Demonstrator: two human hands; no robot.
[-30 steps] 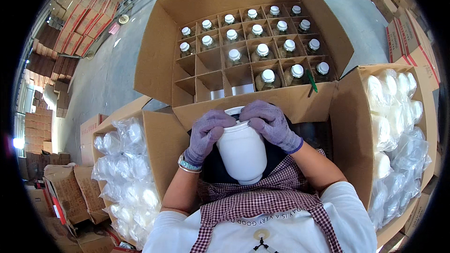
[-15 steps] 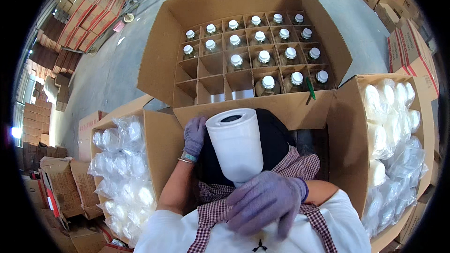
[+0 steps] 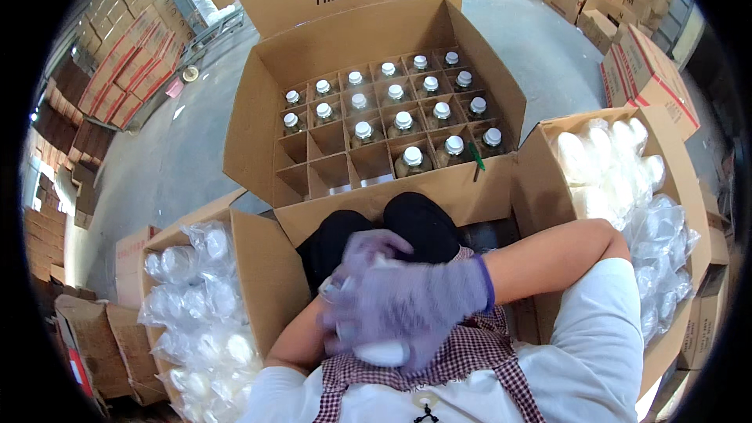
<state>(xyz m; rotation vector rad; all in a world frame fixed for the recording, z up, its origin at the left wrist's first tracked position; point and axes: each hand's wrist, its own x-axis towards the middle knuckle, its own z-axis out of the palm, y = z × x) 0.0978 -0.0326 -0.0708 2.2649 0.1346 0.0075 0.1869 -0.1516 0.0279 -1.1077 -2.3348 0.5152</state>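
Observation:
Both my hands wear purple gloves and are blurred with motion over my lap. My right hand [image 3: 427, 301] lies across a white plastic jar [image 3: 381, 354], of which only the lower end shows. My left hand [image 3: 362, 251] is at the jar's far side, partly hidden behind the right one. In front of my knees stands a large open carton [image 3: 258, 121] with a cardboard grid. Most cells hold white-capped bottles [image 3: 412, 157]; several cells at the near left are bare.
An open carton of white containers in clear plastic bags [image 3: 196, 305] stands at my left, a similar one [image 3: 619, 172] at my right. A green pen [image 3: 475, 158] sits at the grid's near right. Stacked cartons [image 3: 117, 55] line the grey floor on both sides.
The jar was held up in front of me by the left hand. Now it is lower, over my lap, and the right hand has swung across it.

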